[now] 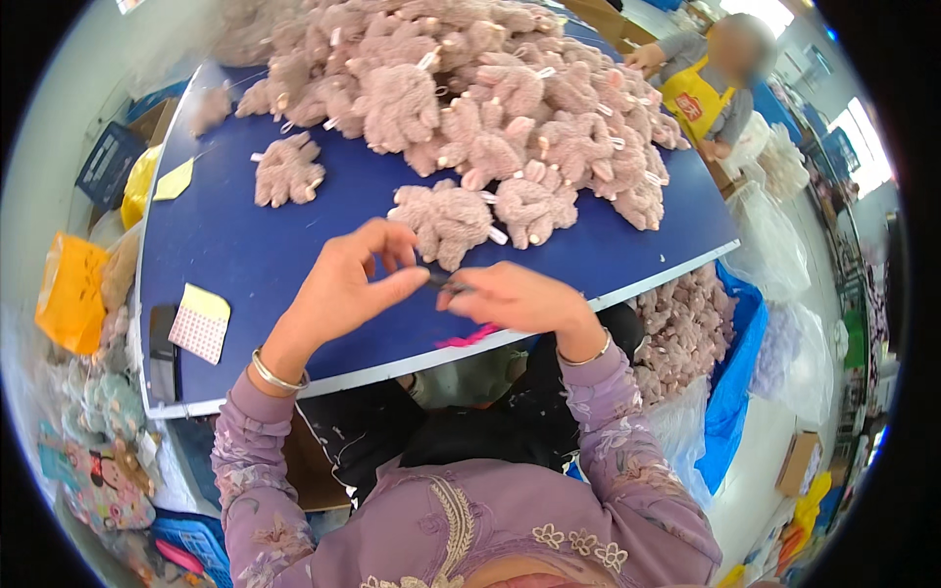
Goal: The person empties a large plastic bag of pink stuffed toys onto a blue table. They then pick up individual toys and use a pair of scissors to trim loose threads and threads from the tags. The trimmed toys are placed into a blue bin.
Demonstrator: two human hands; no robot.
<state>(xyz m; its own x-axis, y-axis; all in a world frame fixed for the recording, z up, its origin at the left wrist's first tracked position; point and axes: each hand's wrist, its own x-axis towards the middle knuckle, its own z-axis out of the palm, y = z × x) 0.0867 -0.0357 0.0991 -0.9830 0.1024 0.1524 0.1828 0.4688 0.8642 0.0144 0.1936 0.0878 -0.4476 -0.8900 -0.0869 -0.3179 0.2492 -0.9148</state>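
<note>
My left hand (358, 269) is raised over the near part of the blue table (265, 274), fingers curved and thumb stretched out with a gap between them. Its thumb tip meets the end of a small dark object (441, 281), too blurred to name. My right hand (524, 297) has its fingers closed around the other end of that object. Just below it, a bright pink cord-like thing (469, 339) shows at the table's front edge. Right beyond my hands lies a pinkish-grey plush piece (446, 220) with a white tag. Another plush piece (535, 203) touches its right side.
A large heap of plush pieces (490, 118) covers the far table. A phone (164, 353) and a dotted sheet (201, 323) lie at left. More plush pieces (681, 323) fill a blue bag (740, 377) at right. A person in a yellow apron (698, 93) works beyond.
</note>
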